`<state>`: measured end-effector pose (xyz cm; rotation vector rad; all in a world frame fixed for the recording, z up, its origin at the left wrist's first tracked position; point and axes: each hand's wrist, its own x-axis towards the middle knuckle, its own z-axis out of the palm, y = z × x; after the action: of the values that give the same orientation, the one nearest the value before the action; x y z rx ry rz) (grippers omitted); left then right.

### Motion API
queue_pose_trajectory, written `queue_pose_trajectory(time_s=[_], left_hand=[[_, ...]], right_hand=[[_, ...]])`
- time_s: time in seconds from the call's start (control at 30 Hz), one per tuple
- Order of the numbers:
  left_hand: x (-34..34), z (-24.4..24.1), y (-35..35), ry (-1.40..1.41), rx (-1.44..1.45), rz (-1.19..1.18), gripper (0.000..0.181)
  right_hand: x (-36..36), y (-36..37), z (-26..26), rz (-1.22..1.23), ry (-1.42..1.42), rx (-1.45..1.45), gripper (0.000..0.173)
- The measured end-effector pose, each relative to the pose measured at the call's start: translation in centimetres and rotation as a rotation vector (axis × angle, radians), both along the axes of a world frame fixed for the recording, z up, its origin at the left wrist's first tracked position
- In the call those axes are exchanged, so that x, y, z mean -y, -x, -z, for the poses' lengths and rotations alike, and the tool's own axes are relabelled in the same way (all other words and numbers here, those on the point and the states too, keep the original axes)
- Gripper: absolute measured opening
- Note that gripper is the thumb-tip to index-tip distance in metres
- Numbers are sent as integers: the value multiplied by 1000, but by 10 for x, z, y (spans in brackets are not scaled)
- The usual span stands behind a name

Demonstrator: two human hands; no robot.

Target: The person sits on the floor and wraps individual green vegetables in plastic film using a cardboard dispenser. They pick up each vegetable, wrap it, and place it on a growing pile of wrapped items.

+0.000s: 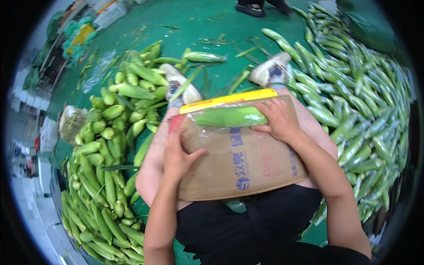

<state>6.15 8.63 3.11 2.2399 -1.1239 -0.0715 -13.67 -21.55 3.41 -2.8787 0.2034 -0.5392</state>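
Note:
A flat piece of printed cardboard lies across my lap. Along its far edge sits a long yellow box, apparently a cling film carton. Just nearer than the box, an ear of corn in its green husk rests crosswise on the cardboard, with shiny clear film about it. My right hand grips the corn's right end, thumb on the near side. My left hand is at the cardboard's left edge by a red corner, thumb spread from the fingers and no corn in it.
Unwrapped husked corn is heaped on the green floor at my left. A large pile of film-wrapped corn spreads along my right. Loose husk leaves lie ahead, and another person's shoes stand beyond them.

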Motion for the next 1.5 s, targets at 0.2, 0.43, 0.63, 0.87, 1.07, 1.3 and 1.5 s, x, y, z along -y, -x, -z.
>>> queue_pose_trajectory(time_s=[0.2,0.43,0.63,0.87,1.07,1.3,1.5], left_hand=[[31,7,4,-114,26,34,61],[-6,35,13,163,-48,-95,26],[-74,26,120,688,-398,-148,30],[93,1,54,-230,221,48,60],[133,-45,9,-64,-211,302,50],[81,-37,71,-246,179,460,50],[59,-55,141,-636,-359,802,57]], right_hand=[[13,14,14,-20,-50,101,72],[5,41,21,38,-39,58,77],[-43,86,-5,-216,-237,-402,75],[-41,23,-27,120,-33,86,62],[-19,-53,-24,67,-89,-318,86],[-18,-6,-56,-264,-497,-702,63],[-29,-34,0,-205,-26,-407,68]])
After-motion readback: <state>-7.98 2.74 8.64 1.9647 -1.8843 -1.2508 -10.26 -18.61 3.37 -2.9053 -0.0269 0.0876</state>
